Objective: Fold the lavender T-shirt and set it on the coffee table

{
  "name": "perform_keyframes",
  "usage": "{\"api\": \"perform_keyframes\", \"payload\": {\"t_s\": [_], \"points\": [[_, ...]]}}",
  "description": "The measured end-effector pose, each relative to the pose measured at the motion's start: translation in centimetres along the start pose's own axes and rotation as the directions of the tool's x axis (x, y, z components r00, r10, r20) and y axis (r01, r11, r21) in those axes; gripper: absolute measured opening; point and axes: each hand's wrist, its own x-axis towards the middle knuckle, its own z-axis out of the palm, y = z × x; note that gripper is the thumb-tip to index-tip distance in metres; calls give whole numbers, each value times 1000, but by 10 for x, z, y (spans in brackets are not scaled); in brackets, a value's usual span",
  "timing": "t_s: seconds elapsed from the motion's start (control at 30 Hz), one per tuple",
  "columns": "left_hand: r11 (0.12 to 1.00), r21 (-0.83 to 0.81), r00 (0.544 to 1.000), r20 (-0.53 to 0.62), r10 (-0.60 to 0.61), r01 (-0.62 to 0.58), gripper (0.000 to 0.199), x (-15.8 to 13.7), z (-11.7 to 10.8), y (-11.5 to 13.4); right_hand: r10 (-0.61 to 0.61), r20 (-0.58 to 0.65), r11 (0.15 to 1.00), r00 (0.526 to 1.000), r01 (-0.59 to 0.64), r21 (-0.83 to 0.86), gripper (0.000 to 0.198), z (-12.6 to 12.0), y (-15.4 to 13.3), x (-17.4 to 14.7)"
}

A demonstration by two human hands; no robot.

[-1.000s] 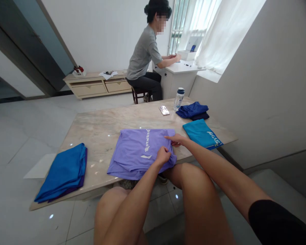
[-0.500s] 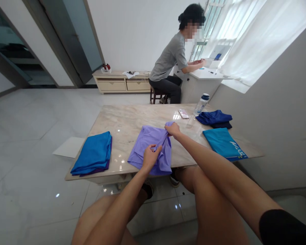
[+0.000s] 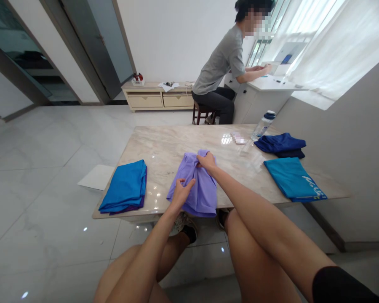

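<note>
the shirt (image 3: 194, 185) under both hands was plain lilac purple, its folds a shade darker. the counter (image 3: 164, 149) was beige marble with faint brownish veins and glossy white glints. the folded stack (image 3: 125, 187) was bright royal blue on top, with a purple layer showing at its lower edge. the teal shirt (image 3: 292, 179) carried white lettering and a thin yellow line along its near edge. the bundle (image 3: 280, 144) was deep navy blue. the bottle (image 3: 263, 125) was clear with a dark blue cap. the floor (image 3: 50, 176) was pale grey-white glossy tile, and the sheet (image 3: 96, 176) lying on it was white
</note>
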Motion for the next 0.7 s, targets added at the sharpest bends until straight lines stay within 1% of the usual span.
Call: {"api": "perform_keyframes", "payload": {"t_s": [0.03, 0.07, 0.1, 0.13, 0.17, 0.2, 0.23, 0.27, 0.3, 0.33, 0.37, 0.47, 0.5, 0.53, 0.6, 0.63, 0.67, 0.7], "points": [[999, 35, 1000, -6, 12, -12, 53, 3, -1, -2, -15, -1, 995, 1000, 15, 100, 39, 2, 0, 0], [996, 81, 999, -11, 34, -33, 58, 7, -2, -4, -24, -13, 975, 1000, 26, 221, 38, 4, 0, 1], [988, 143, 998, -12, 55, -53, 56, 10, -5, -7, -27, -28, 945, 999, 35, 326, 35, 3, 0, 2], [975, 211, 998, -11, 69, -65, 48, 13, -9, -9, -33, -36, 924, 999, 44, 381, 31, 2, 1, 2], [958, 277, 997, -7, 75, -70, 37, 16, -14, -10, -45, -42, 928, 998, 57, 369, 27, -1, 3, 2], [940, 334, 997, -5, 78, -72, 30, 18, -19, -10, -71, -44, 959, 997, 80, 271, 25, -4, 6, 2], [923, 379, 997, -5, 76, -69, 26, 19, -24, -10, -104, -38, 986, 994, 108, 127, 23, -9, 10, 1], [909, 412, 997, -9, 74, -64, 25, 19, -29, -9, -137, -25, 990, 990, 137, -23, 23, -13, 14, -1], [899, 434, 997, -14, 76, -63, 26, 19, -34, -7, -161, -8, 976, 987, 158, -151, 23, -17, 20, -3], [889, 453, 996, -19, 82, -65, 27, 18, -37, -6, -169, 11, 956, 986, 167, -242, 22, -20, 26, -5], [877, 477, 996, -21, 88, -67, 28, 18, -41, -5, -162, 30, 940, 986, 163, -299, 22, -23, 32, -7], [835, 546, 996, -21, 92, -65, 31, 14, -50, -3, -87, 81, 918, 993, 112, -381, 22, -28, 53, -9], [804, 592, 997, -11, 79, -57, 31, 12, -53, -3, -63, 101, 907, 993, 99, -409, 23, -30, 59, -9], [755, 655, 998, 3, 55, -43, 32, 10, -56, -2, -43, 123, 896, 991, 93, -434, 24, -31, 64, -8], [616, 788, 1000, 23, 0, -18, 34, 4, -61, 0, -19, 167, 877, 986, 96, -471, 21, -35, 70, -6], [548, 836, 1000, 28, -2, -22, 35, 2, -63, 2, -14, 188, 869, 982, 104, -483, 17, -37, 72, -5], [501, 864, 999, 34, 25, -42, 37, -1, -63, 5, -11, 206, 863, 978, 113, -493, 13, -39, 72, -4], [483, 872, 996, 47, 74, -77, 38, -4, -62, 7, -8, 222, 857, 975, 121, -501, 11, -41, 71, -4]]}}
